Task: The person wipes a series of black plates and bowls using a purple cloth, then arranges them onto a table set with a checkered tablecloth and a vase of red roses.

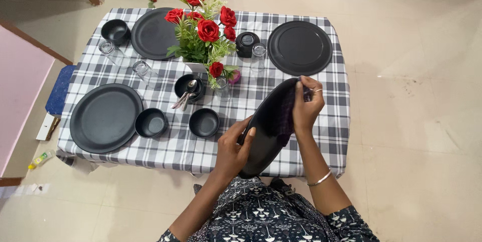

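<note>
I hold a black plate tilted on edge above the near right side of the table. My left hand grips its lower left rim. My right hand presses a dark purple cloth against the plate's upper face. The table carries a grey and white checked tablecloth.
Three more black plates lie on the table, with black bowls, one bowl with spoons, upturned glasses, and a vase of red roses in the middle. A blue stool stands at the left.
</note>
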